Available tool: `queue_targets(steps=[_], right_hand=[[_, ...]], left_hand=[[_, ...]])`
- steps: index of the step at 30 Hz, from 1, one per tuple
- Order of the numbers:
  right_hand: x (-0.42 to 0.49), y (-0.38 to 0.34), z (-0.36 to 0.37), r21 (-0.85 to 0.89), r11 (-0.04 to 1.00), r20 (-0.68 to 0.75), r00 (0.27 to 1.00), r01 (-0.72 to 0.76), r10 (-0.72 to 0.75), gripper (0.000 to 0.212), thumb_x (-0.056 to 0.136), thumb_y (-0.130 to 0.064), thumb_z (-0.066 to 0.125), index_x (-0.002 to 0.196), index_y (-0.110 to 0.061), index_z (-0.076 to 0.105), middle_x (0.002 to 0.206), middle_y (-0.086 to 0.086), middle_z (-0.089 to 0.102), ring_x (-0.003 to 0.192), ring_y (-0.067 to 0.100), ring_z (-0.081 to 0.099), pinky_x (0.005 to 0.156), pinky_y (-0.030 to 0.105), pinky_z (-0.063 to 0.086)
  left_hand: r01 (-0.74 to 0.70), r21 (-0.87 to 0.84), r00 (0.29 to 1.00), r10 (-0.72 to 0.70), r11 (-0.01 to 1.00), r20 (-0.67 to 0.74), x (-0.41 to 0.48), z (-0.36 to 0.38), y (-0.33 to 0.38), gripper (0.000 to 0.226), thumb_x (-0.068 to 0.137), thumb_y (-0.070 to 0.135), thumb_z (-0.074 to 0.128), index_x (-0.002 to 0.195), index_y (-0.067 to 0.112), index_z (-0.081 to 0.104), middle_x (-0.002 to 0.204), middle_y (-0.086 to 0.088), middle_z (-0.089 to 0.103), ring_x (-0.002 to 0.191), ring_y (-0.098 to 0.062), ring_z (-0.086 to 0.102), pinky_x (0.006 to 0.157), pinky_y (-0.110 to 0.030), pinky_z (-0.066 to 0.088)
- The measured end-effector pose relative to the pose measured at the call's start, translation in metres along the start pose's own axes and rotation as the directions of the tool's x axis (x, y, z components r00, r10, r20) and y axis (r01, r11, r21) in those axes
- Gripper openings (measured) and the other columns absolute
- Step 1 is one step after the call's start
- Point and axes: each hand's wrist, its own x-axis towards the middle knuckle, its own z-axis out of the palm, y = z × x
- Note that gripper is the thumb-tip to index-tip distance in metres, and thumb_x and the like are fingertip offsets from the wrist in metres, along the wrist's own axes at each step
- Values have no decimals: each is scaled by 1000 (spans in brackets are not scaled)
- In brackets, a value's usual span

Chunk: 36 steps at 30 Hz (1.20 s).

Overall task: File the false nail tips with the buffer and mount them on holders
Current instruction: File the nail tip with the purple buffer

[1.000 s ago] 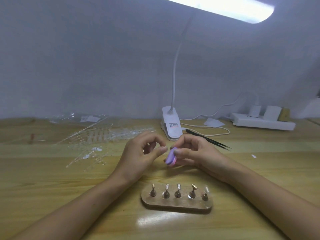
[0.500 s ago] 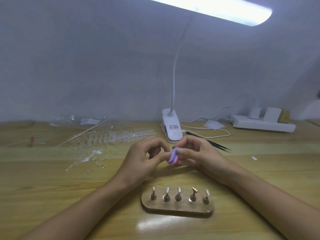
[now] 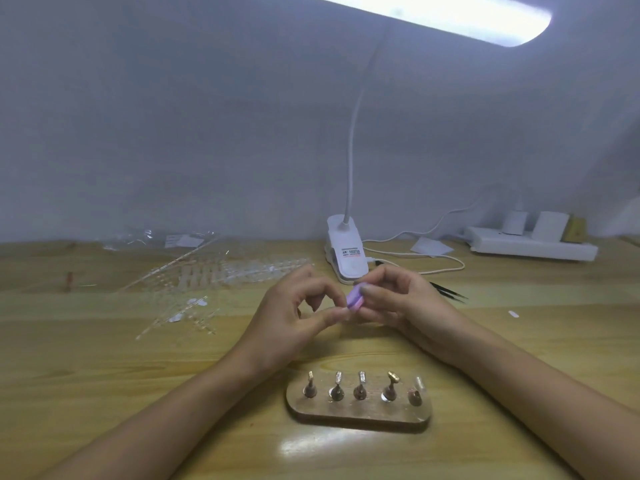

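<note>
My right hand (image 3: 403,303) grips a small purple buffer block (image 3: 355,296) above the wooden table. My left hand (image 3: 294,317) has its thumb and fingers pinched together right against the buffer; whatever it pinches is too small and clear to make out. In front of my hands stands a wooden holder base (image 3: 360,412) with several small metal holders upright in a row. Clear strips of false nail tips (image 3: 221,275) lie spread on the table to the left.
A white clip lamp (image 3: 346,258) stands behind my hands, its lit head overhead. Black tweezers (image 3: 448,292) lie to the right of my right hand. A white power strip (image 3: 533,245) with plugs sits at the back right. A clear plastic bag (image 3: 162,237) lies at the back left.
Both hands have come closer together and lifted slightly away from me. The buffer now sits against my left fingertips.
</note>
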Motion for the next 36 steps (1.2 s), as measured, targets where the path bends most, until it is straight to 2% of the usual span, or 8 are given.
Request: queue_targets(steps=[4,13,17,19,23,26,29,36], right_hand=[[-1,0,1,-55,998,117,993,-14,20,14,83,-5,69,93,1,61,94,21,70,83,27,73,74,31,60],[-1,-1,1,-11,1000,0,1000,-2,2,8,90,-1,62,96,1,58,97,21,67,82,23,72,72,28,60],[-1,0,3,-66,998,76,997,-3,8,9,89,-1,64,96,1,58,96,20,68,84,26,71,75,33,62],[-1,0,1,19,1000,-16,1000,14,-14,11,88,-2,63,97,1,56,96,21,67,82,25,72,73,32,61],[-3,-1,4,-51,999,111,994,3,3,14,85,-7,67,94,-2,58,95,17,68,82,23,72,69,26,59],[-1,1,2,15,1000,2,1000,27,-27,16,82,-7,67,94,-2,57,95,18,70,81,22,72,69,27,59],[-1,1,3,-19,1000,90,996,3,-1,15,81,-6,69,92,-1,60,93,19,71,82,26,73,72,30,60],[-1,0,4,-27,999,39,999,-20,21,20,80,-10,69,95,-3,58,93,16,72,83,23,73,68,27,60]], left_hand=[[0,24,999,1,1000,-40,1,0,-1,10,83,15,75,77,18,68,75,-4,48,73,-13,47,63,-14,33],[-3,26,1000,3,1000,-24,1,1,-1,9,82,20,76,77,19,68,76,-4,47,72,-13,47,62,-13,33],[-3,24,999,4,1000,-52,1,2,-3,12,82,15,76,76,21,67,75,-4,47,71,-13,47,62,-13,33],[8,15,999,-7,1000,-39,1,2,-3,13,81,16,77,75,22,68,74,-3,45,71,-13,47,62,-13,33],[-1,27,998,3,1000,-62,1,0,-2,12,82,16,76,75,21,67,74,-6,47,70,-13,46,62,-13,33],[-2,27,999,3,1000,-34,1,1,-1,11,81,17,77,75,19,68,73,-7,46,70,-13,46,62,-12,33],[2,27,998,-1,1000,-65,1,0,-1,11,82,13,76,75,17,68,72,-10,46,69,-13,45,61,-12,31],[0,35,998,2,999,-60,0,1,-1,11,81,14,76,75,18,68,72,-9,46,69,-13,45,61,-12,32]])
